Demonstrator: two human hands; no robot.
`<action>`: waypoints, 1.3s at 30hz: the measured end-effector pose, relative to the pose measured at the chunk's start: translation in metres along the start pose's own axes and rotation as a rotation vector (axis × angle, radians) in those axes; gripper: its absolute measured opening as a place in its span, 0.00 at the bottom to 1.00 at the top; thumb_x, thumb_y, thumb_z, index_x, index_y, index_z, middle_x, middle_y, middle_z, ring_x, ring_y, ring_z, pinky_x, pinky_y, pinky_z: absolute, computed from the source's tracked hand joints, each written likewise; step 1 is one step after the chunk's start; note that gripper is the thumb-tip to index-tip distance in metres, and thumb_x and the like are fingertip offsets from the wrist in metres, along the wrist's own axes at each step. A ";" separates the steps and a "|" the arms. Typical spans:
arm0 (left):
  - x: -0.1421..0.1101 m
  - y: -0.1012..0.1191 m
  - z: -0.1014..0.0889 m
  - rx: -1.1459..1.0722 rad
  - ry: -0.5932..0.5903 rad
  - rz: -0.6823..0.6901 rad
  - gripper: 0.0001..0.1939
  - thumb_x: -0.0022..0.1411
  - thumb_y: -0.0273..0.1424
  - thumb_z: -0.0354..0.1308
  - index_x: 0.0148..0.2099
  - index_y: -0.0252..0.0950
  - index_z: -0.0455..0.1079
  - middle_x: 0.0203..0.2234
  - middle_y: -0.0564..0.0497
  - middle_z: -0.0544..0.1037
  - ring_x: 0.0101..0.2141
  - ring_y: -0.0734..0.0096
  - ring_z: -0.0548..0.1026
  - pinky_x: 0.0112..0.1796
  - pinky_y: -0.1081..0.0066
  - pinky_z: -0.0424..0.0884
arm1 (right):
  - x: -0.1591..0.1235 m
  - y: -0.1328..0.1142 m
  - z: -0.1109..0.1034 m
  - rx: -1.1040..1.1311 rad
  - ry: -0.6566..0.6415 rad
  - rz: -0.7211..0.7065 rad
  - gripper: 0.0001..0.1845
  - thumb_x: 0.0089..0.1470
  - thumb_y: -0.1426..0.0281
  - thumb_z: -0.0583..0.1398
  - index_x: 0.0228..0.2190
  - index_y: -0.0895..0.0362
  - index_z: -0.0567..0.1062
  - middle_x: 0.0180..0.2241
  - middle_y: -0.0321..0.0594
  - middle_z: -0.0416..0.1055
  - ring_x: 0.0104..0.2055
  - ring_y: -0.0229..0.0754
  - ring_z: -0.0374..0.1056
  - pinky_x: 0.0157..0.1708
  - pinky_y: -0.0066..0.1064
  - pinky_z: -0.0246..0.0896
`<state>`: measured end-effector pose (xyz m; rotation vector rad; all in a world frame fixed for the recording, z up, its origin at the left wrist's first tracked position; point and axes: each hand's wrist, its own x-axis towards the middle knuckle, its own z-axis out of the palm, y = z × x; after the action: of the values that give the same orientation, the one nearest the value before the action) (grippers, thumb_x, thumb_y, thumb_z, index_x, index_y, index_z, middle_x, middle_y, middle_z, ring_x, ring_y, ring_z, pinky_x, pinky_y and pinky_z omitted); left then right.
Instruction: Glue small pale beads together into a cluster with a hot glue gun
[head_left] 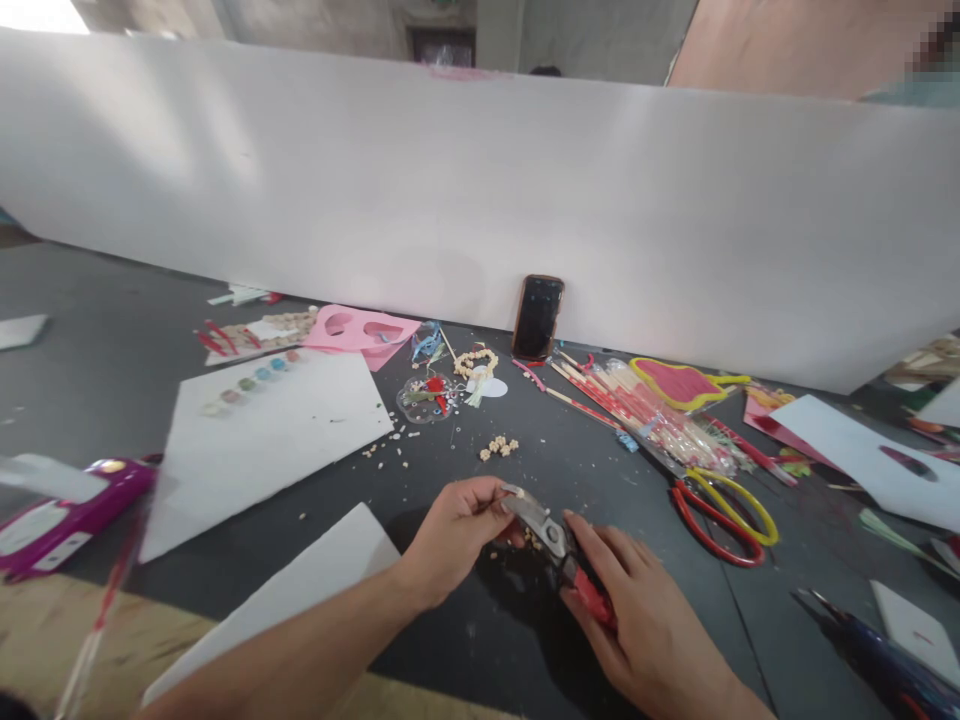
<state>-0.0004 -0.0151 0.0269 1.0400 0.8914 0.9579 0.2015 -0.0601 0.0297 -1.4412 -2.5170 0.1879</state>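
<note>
Red-handled pruning shears (555, 541) are gripped in the right hand (637, 595), fingers closed around the handles, blades pointed at the left hand (459, 530). Left hand is nearly closed: thumb and fingertips pinched at the blade tip, apparently on a small pale piece (517, 491); its exact shape can't be told. Blade opening can't be told either. Piece is probably held at the tip for fine control; fingertips are left very near the cutting edge.

Work is done low over the dark tabletop (637, 500), where loose bits are presumably caught. A cluster of small tan beads (499, 448) is set just beyond the hands, likely for easy reach.

Phone (538, 318) is propped upright against the white panel (337, 190), probably to be seen. Scissors (724, 515) with 1 red and 1 yellow handle loop are parked right of the hands, beside bundled sticks (667, 425). Left side is crowded by 2 white boards: the larger (262, 460) farther out, the smaller (300, 590) by the left forearm, so elbow room looks limited.
</note>
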 end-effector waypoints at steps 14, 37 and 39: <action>0.003 -0.005 -0.002 -0.113 -0.060 0.003 0.09 0.55 0.32 0.57 0.33 0.31 0.71 0.24 0.50 0.74 0.28 0.75 0.70 0.33 0.76 0.64 | 0.001 -0.002 0.003 -0.004 0.003 0.081 0.26 0.55 0.66 0.51 0.55 0.57 0.55 0.42 0.48 0.67 0.39 0.47 0.66 0.38 0.40 0.63; -0.001 -0.001 -0.001 0.110 -0.001 0.044 0.07 0.53 0.30 0.56 0.29 0.31 0.72 0.21 0.52 0.73 0.25 0.73 0.69 0.30 0.75 0.65 | 0.001 -0.002 -0.005 -0.014 -0.012 -0.002 0.27 0.53 0.69 0.52 0.55 0.58 0.57 0.43 0.51 0.67 0.40 0.48 0.64 0.39 0.41 0.60; -0.002 -0.003 0.000 0.102 0.003 0.035 0.08 0.53 0.31 0.56 0.29 0.31 0.72 0.22 0.51 0.73 0.26 0.73 0.69 0.30 0.74 0.65 | 0.000 -0.002 -0.004 -0.026 -0.024 0.010 0.27 0.52 0.69 0.52 0.54 0.58 0.57 0.43 0.50 0.67 0.40 0.48 0.65 0.39 0.41 0.61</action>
<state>-0.0007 -0.0173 0.0239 1.1443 0.9352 0.9508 0.2008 -0.0614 0.0343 -1.4696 -2.5412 0.1764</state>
